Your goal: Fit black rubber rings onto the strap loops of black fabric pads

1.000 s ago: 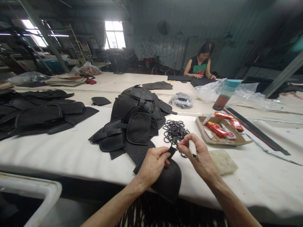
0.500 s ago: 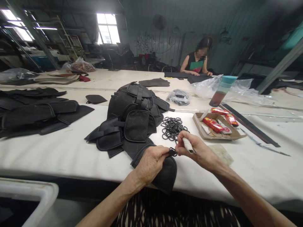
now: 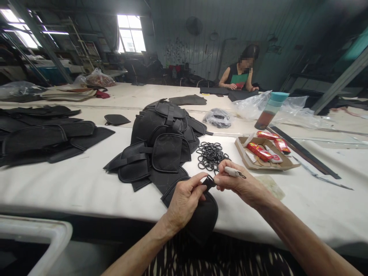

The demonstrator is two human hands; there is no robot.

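My left hand point(image 3: 185, 201) is closed on a rounded black leather piece point(image 3: 202, 214) at the table's near edge, pinching its short strap tab point(image 3: 209, 181). My right hand point(image 3: 240, 183) meets that tab from the right, its thumb and forefinger pinched on it. The same hand also carries a small white tube with a dark tip point(image 3: 233, 172) across its fingers. A heap of black rings point(image 3: 211, 154) lies just beyond both hands. Whether a ring sits on the tab is not clear.
A pile of black leather pieces point(image 3: 163, 147) lies left of the rings, more flat ones point(image 3: 43, 136) at far left. A cardboard tray with red tubes point(image 3: 266, 155), a pale block point(image 3: 271, 184), a drink bottle point(image 3: 270, 109) and plastic bags stand right. A person works at the far end.
My right hand has turned so the white tube now lies flatter and points right. The leather piece has shifted a little lower over the table edge.
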